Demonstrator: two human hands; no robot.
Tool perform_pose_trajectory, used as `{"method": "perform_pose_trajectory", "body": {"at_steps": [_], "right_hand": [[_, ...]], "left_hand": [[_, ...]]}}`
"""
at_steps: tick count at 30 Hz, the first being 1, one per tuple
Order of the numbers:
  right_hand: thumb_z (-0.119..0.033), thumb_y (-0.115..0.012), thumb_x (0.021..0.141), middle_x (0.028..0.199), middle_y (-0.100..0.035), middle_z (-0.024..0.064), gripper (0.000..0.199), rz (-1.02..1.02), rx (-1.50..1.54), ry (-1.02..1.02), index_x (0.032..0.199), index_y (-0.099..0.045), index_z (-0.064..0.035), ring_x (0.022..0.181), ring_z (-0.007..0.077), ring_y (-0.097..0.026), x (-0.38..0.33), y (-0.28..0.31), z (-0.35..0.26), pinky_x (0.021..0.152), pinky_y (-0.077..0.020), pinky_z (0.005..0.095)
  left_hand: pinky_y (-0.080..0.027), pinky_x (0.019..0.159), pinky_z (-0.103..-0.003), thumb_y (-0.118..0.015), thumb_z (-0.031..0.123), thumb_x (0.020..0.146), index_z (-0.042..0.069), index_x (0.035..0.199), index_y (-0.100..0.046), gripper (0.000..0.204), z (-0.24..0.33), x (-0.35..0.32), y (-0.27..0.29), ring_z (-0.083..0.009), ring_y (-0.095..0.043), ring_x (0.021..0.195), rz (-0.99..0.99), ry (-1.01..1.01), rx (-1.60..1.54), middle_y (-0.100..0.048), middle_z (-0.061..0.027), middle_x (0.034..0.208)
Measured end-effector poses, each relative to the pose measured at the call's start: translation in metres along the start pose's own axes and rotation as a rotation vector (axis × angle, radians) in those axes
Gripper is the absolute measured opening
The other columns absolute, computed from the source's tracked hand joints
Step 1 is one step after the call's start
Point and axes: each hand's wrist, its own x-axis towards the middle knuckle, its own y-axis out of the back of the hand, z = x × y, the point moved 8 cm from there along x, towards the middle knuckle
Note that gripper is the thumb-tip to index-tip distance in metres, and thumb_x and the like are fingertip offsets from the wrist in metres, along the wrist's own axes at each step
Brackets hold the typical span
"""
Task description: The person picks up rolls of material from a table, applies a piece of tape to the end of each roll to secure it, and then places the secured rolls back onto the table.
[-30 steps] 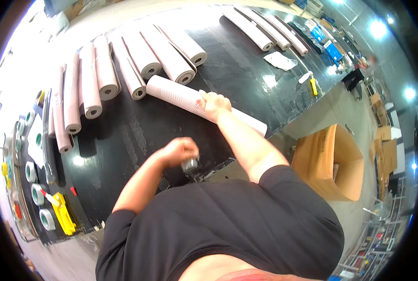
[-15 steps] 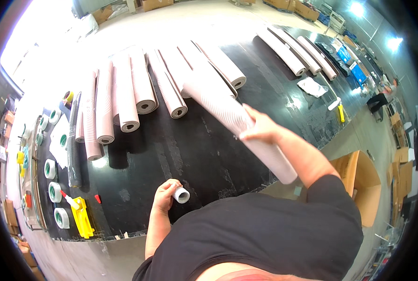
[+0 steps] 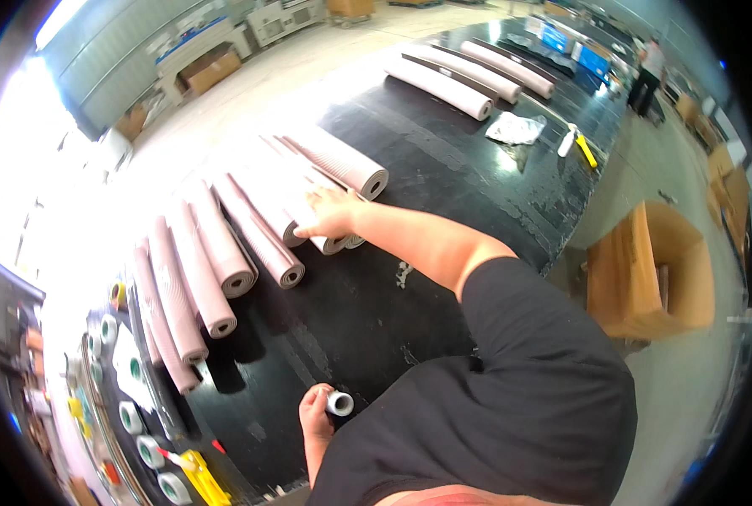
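1. On the black table (image 3: 443, 169), near the middle of its top, the right hand (image 3: 332, 212) lies flat with fingers spread on a pale pink roll (image 3: 296, 207); it presses rather than clasps, nothing closed inside it.
2. That roll sits in a row of pink rolls (image 3: 215, 261) lying side by side, touching one another, their open ends facing the near edge of the table and their long axes running away toward the far left edge.
3. The left hand (image 3: 315, 413) is at the near edge, close to the body, curled around a small grey-white tube (image 3: 339, 402); the fingers wrap it partly, and its open end shows to the right.
4. The relation that matters: the pressed roll lies ahead and left of the right hand's wrist, its length running away from the person, so the palm rests across its near end. The right hand is on it; the left hand is well apart, back by the near edge.
5. Toward the left edge lie several rolls of tape (image 3: 131, 415) and a yellow tool (image 3: 200, 481).
6. At the far end, 3 more long rolls (image 3: 468, 84) lie together, with a crumpled white sheet (image 3: 515, 128) near them.
7. A cardboard box (image 3: 650, 270) stands open on the floor beyond the right edge.
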Motion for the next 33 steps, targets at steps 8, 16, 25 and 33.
{"method": "perform_pose_trajectory", "body": {"at_steps": [8,16,25,33], "right_hand": [[-0.048,-0.069,0.086,0.131,-0.063,0.0159,0.055,0.712,-0.079,-0.274,0.124,-0.067,-0.0085,0.121,0.0356,-0.06,-0.087,0.08,0.296,0.102,-0.0498,0.0457],[-0.035,-0.066,0.092,0.136,-0.058,0.0124,0.044,0.655,-0.184,-0.675,0.126,-0.065,-0.0078,0.129,0.0304,-0.056,-0.007,0.221,0.507,0.106,-0.0497,0.0442],[-0.055,-0.089,0.065,0.152,-0.052,0.0097,0.097,0.116,-0.176,-0.879,0.146,-0.055,-0.0142,0.139,0.0262,-0.052,0.074,0.238,0.614,0.11,-0.0486,0.0456],[-0.02,-0.089,0.067,0.114,-0.072,0.0264,0.067,0.291,0.239,-0.621,0.122,-0.063,0.0088,0.097,0.0317,-0.075,0.074,0.207,0.636,0.082,-0.0608,0.0443]], "left_hand": [[-0.053,0.082,-0.042,-0.059,0.009,0.096,0.001,0.109,-0.067,0.018,0.075,0.023,-0.079,-0.0343,-0.065,0.093,0.048,-0.682,1.166,-0.068,-0.0175,0.103],[-0.051,0.081,-0.046,-0.058,0.016,0.093,0.006,0.103,-0.071,0.019,0.041,0.048,-0.14,-0.0344,-0.064,0.093,0.357,-0.547,1.599,-0.068,-0.0161,0.1],[-0.054,0.082,-0.044,-0.063,0.018,0.09,0.007,0.104,-0.072,0.02,0.001,0.042,-0.089,-0.0328,-0.067,0.093,0.597,-0.173,1.797,-0.07,-0.0165,0.102],[-0.052,0.094,-0.046,-0.055,0.022,0.096,0.006,0.118,-0.07,0.031,-0.016,0.056,-0.076,-0.0345,-0.066,0.107,0.589,-0.341,1.62,-0.069,-0.0188,0.116]]}}
